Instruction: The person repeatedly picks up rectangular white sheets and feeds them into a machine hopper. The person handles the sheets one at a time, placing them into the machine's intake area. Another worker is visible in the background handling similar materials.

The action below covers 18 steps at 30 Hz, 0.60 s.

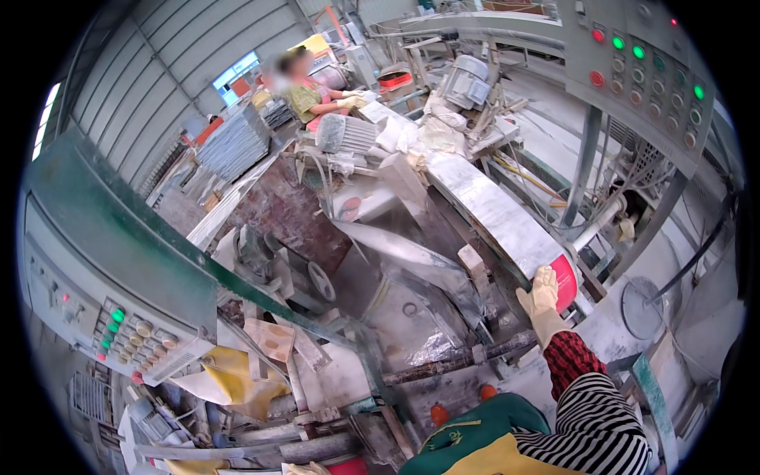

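Your right hand [543, 299], in a pale yellow glove, lies flat with the fingers spread against the near end of the long grey stone slab [495, 212], right beside the red end guard [564, 281]; it presses rather than grips, nothing is clasped in it. The slab sits on the dust-caked machine bed and runs away from you toward the grey motor [465, 81]. Your left hand: not in view, state unknown. Your forearm shows a red checked cuff and a black-and-white striped sleeve. A green control panel [119, 324] with rows of buttons stands at your left, and a second grey panel [645, 71] hangs at upper right. Another person in gloves works at the far end of the line.
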Each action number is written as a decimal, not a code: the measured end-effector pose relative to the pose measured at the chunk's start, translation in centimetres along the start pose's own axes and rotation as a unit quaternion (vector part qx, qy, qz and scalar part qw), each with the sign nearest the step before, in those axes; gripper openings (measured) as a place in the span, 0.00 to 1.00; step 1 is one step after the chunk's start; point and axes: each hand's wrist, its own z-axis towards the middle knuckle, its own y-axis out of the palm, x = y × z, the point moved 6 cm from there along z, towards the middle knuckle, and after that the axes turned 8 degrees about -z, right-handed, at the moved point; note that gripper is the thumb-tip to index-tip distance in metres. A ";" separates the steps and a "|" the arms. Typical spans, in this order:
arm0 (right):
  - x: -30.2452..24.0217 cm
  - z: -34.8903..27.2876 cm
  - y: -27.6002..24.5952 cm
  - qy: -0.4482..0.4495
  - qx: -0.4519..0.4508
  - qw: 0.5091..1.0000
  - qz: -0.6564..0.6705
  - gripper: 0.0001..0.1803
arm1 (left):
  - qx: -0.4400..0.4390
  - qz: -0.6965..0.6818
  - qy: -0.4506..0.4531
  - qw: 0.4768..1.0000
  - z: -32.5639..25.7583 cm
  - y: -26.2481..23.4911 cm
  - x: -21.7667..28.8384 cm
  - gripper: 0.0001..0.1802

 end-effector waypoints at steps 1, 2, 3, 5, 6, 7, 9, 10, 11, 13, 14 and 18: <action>0.3 -0.1 0.0 -0.002 0.011 1.000 -0.008 0.54 | -0.005 -0.015 0.004 1.000 0.1 0.3 -0.1 0.33; 0.7 -0.1 0.4 -0.003 0.022 1.000 -0.017 0.54 | 0.005 -0.017 0.033 0.999 -0.3 1.8 -0.5 0.34; 0.7 -0.1 0.7 -0.008 0.031 0.999 -0.023 0.55 | 0.039 0.015 0.071 0.997 -1.3 4.4 -2.3 0.34; 0.3 -0.7 0.1 -0.051 0.114 0.992 0.015 0.47 | 0.075 0.055 0.107 0.990 -2.5 9.3 -5.5 0.35; 0.1 -0.9 -0.7 -0.064 0.132 0.988 0.052 0.45 | 0.033 -0.027 0.099 0.994 -2.2 11.1 -5.7 0.34; -0.4 -1.4 -1.8 -0.077 0.149 0.982 0.090 0.43 | -0.037 -0.137 0.057 0.988 -1.4 12.5 -5.7 0.34; -3.0 -3.2 -4.1 -0.076 0.127 0.978 0.150 0.36 | -0.178 -0.345 -0.034 0.921 -0.4 14.7 -4.8 0.34; -4.6 -4.0 -4.8 -0.076 0.117 0.974 0.178 0.33 | -0.244 -0.442 -0.080 0.859 -0.1 15.5 -3.6 0.35; -6.2 -5.5 -4.6 -0.128 0.183 0.947 0.232 0.27 | -0.305 -0.531 -0.123 0.781 0.2 16.1 -2.0 0.36; -8.3 -7.7 -2.1 -0.156 0.080 0.945 0.275 0.27 | -0.358 -0.684 -0.250 0.584 4.6 3.3 12.5 0.40; -11.2 -10.0 0.2 -0.183 -0.057 0.922 0.337 0.32 | -0.404 -0.620 -0.234 0.630 6.1 0.6 15.8 0.43; -21.7 -21.7 3.1 -0.081 -0.512 0.682 0.515 0.40 | -0.327 -0.637 0.184 0.674 9.1 -8.7 28.4 0.42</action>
